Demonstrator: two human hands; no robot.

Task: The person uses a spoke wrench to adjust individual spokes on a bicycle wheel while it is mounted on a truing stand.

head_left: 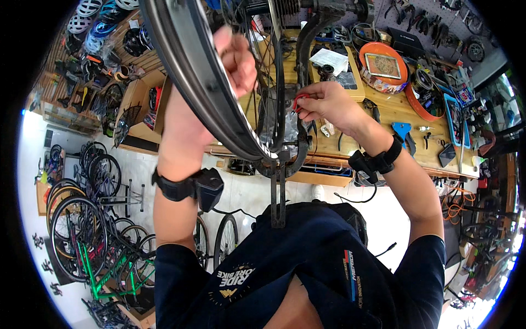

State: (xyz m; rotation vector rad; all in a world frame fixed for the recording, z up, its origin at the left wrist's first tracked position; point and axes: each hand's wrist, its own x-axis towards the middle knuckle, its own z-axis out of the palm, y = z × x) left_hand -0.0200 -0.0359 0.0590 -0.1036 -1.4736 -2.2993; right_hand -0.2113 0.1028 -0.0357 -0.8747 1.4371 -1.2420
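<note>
A bicycle wheel stands upright in a dark truing stand [303, 52], its black rim [189, 71] slanting across the upper middle. My left hand [239, 63] is on the spoke side of the rim, partly behind it and slightly blurred. Its fingers are half curled and somewhat apart, with nothing visible in them. To the right of the wheel, my right hand [323, 107] pinches a small red spoke wrench [299, 102] between thumb and fingers, close beside the stand's upright arm. The pinching fingertips hide part of the wrench.
Beneath the stand is a wooden workbench [392, 112]. On it lie an orange round tin [385, 66], a blue-handled tool [402, 131], a blue tray [456, 118] and white papers [329, 59]. A cardboard box [141, 104] stands left; several bicycles [98, 241] fill the lower left floor.
</note>
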